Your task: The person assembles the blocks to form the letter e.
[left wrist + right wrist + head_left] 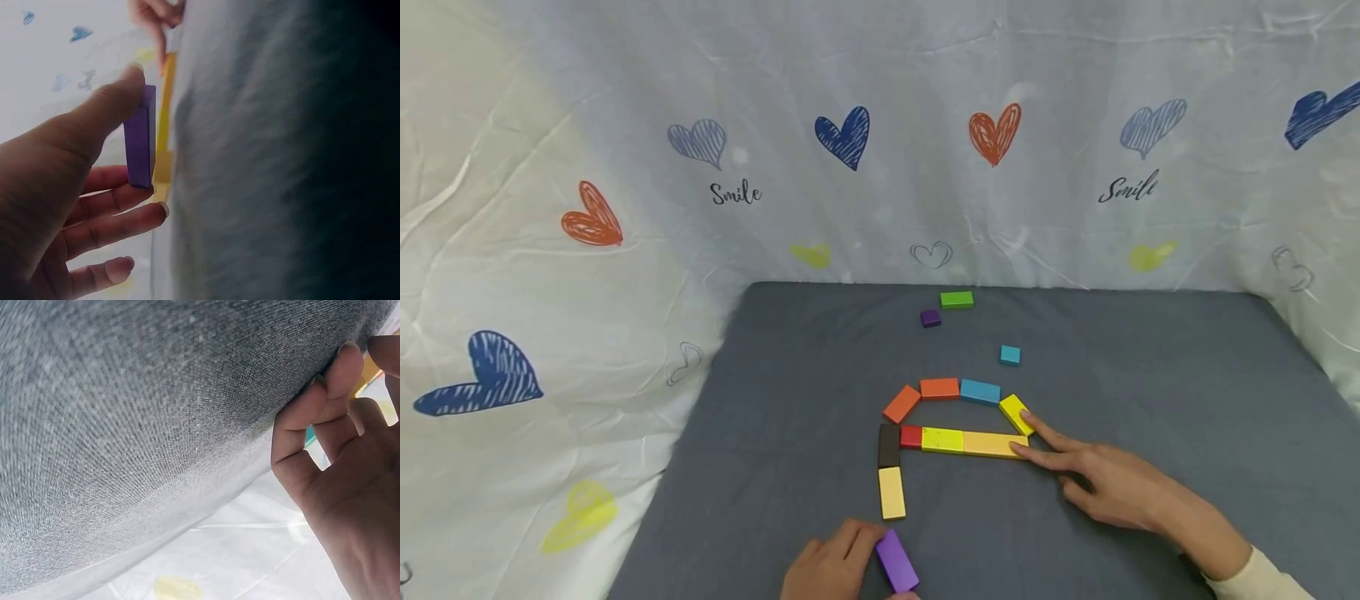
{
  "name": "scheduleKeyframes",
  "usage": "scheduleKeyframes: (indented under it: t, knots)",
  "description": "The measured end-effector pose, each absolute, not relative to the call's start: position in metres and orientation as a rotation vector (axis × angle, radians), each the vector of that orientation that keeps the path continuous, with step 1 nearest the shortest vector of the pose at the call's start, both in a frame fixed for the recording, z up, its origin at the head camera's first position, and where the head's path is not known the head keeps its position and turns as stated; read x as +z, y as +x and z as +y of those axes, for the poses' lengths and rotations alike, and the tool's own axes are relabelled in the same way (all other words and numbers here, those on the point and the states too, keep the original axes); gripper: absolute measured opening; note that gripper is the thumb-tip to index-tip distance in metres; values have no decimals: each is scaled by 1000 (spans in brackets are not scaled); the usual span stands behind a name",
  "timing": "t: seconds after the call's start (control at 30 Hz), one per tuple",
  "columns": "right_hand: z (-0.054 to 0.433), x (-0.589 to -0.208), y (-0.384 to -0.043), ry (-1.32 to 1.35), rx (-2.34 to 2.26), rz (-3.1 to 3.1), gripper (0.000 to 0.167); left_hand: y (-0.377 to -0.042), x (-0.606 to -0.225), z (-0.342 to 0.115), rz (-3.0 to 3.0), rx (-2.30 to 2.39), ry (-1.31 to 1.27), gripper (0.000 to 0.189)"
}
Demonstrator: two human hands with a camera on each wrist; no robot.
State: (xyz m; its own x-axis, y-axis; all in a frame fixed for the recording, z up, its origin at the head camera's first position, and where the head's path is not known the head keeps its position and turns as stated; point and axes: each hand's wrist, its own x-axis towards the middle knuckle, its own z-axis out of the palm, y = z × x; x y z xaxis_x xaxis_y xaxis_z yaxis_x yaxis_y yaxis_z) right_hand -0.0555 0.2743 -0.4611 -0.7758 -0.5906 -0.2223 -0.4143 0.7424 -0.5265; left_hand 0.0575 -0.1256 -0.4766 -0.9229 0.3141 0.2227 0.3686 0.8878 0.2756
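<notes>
"What was the biggest thing there?"

"The white curtain (1037, 225) with printed hearts, which hung beyond the black block (889, 446). It looked thin and creased. Under the black block lay the grey cloth (1150, 367), matt and finely woven, so I think it gave the blocks some friction."

"And the hands?"

"The right hand (1116, 483), to the right of the black block, had two fingers extended. One touched the long pale-orange block (988, 444), the other the yellow block (1012, 412); neither was grasped. The left hand (827, 562), on the near side of the black block, pinched the purple block (897, 562) between thumb and fingertips, by its two short ends."

"How would this purple block handle?"

"It was, I believe, light and stiff, perhaps of painted wood; it would not bend, and a small fall would hardly break it. Its flat faces seemed smooth, so dry fingers could slip a little. It was nearer to the person than the black block, with the cream block (892, 492) between them. If it touched the cloth, I could not tell."

"Where was it good to hold?"

"The ends were firm enough, but the long sides offered more surface, in my opinion."

"And the smallest pieces?"

"A dark purple block (931, 318), short and sharp-edged, lay well beyond the black block."
</notes>
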Motion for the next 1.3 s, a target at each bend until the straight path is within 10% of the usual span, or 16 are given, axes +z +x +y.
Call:
scheduleKeyframes:
  t: [0.47,1.3]
  knots:
    - [279,-456,-56,-801,-642,2581,70,64,-483,-160,-2720,-150,-1231,57]
    - [274,-458,-55,-769,-644,2573,70,66,-495,-146,-2820,-125,-1181,65]
